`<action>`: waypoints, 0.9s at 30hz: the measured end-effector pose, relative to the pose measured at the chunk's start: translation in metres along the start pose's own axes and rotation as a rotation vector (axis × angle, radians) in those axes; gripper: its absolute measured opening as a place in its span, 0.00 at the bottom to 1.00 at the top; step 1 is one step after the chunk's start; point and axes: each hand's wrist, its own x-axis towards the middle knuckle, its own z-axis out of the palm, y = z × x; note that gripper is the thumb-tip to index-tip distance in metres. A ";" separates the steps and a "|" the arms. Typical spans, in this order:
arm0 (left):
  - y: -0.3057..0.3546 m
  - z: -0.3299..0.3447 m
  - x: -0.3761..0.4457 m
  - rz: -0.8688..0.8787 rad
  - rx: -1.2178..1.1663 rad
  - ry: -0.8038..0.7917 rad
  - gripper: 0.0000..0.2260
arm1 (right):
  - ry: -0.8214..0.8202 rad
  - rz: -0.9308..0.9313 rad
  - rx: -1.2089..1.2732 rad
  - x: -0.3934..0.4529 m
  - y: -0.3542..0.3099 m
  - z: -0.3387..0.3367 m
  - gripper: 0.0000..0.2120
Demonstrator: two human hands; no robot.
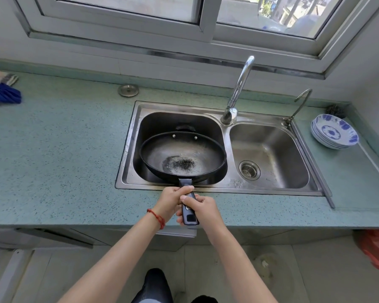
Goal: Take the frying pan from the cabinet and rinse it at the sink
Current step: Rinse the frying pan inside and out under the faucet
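Observation:
A black frying pan (184, 156) with dark residue at its centre sits in the left basin of the steel double sink (225, 186). Its dark handle reaches back over the sink's front rim and the counter. My left hand (173, 199) grips the handle near the pan, a red string on its wrist. My right hand (200, 207) grips the handle further back, close to its end. The tall chrome tap (239, 88) stands behind the divider between the basins, its spout pointing away; no water is visible.
A stack of blue-and-white plates (335, 132) and a dark scourer (335, 110) sit right of the sink. A small thin tap (300, 106) stands by the right basin. Cloths (2, 90) lie far left on the green counter (53, 160). A cabinet door (53, 235) hangs open below.

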 end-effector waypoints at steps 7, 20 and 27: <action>0.000 -0.004 0.004 -0.003 0.002 -0.037 0.08 | -0.015 0.010 0.030 0.007 -0.003 -0.001 0.07; 0.004 -0.017 0.020 -0.027 0.046 -0.031 0.10 | -0.006 0.087 -0.001 0.033 -0.008 0.005 0.11; 0.006 -0.024 0.015 0.010 0.125 -0.068 0.10 | -0.060 0.034 -0.159 0.036 -0.006 0.000 0.12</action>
